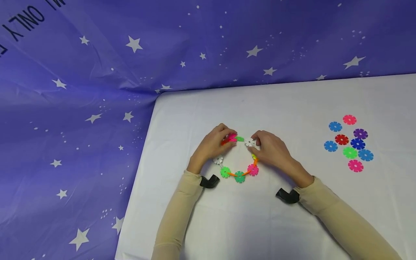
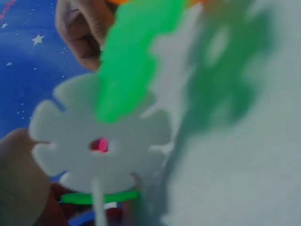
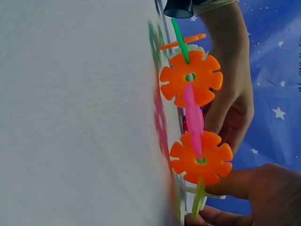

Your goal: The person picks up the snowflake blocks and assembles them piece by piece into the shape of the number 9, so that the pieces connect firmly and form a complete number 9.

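Observation:
Several slotted plastic snowflake discs are joined edge to edge in a ring, including a teal disc [image 1: 239, 177] and a pink disc [image 1: 253, 169] at the near side. My left hand [image 1: 212, 144] grips the ring's far left part, around a bright pink disc [image 1: 232, 137] beside a red one. Between the hands shows a light green disc [image 1: 240, 138]. With thumb and fingertips, my right hand [image 1: 272, 150] pinches a white disc [image 1: 249, 142] at the far right. Orange discs [image 3: 201, 157] stand linked crosswise in the right wrist view. Curled fingers hide parts of the ring.
Loose snowflake discs lie to the right on the white-covered table [image 1: 227, 224], among them a purple disc [image 1: 360, 134] and a red disc [image 1: 341, 139]. A purple starry cloth [image 1: 208, 43] hangs beyond the table's back and left edges. Black wrist mounts [image 1: 287, 196] sit at both sleeves.

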The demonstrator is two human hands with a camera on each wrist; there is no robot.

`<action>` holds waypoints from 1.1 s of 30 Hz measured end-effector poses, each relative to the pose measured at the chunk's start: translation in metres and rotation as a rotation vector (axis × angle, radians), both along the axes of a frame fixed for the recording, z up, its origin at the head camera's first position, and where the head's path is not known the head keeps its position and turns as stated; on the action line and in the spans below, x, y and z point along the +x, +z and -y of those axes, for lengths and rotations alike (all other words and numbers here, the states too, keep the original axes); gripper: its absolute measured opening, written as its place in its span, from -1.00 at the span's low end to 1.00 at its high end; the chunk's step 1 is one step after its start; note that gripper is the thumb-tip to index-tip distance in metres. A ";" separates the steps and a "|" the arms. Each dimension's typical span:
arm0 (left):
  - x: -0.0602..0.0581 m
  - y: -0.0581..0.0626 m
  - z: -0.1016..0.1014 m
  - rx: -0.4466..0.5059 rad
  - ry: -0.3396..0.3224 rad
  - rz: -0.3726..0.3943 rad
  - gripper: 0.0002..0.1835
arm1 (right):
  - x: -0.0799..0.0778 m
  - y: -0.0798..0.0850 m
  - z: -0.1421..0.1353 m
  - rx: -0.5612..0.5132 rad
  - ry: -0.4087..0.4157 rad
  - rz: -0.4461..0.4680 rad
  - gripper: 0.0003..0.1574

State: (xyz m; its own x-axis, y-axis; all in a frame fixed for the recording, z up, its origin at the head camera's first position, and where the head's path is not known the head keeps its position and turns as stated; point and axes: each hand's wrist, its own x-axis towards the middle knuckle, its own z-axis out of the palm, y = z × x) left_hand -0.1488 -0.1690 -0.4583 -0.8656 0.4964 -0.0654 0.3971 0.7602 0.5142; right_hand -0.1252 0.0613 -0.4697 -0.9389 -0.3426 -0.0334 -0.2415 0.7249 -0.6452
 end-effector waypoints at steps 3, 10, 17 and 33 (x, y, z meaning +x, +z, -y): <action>-0.001 -0.002 -0.001 0.050 -0.016 -0.031 -0.71 | -0.001 0.001 0.002 -0.020 -0.006 0.000 -0.59; -0.002 -0.008 -0.004 0.119 -0.006 -0.089 -0.80 | -0.002 0.003 0.005 -0.069 -0.008 0.019 -0.61; -0.002 -0.013 -0.006 0.151 0.008 -0.102 -0.84 | -0.002 0.005 0.004 -0.055 0.008 0.027 -0.65; -0.003 -0.020 -0.011 0.276 -0.022 -0.173 -0.88 | 0.000 0.003 0.008 -0.072 0.017 -0.059 -0.64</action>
State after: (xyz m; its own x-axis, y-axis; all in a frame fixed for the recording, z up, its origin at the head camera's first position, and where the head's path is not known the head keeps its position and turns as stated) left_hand -0.1517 -0.1580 -0.4779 -0.8409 0.4936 0.2220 0.5117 0.5914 0.6232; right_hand -0.1248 0.0528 -0.4667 -0.9327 -0.3576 0.0472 -0.2924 0.6729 -0.6795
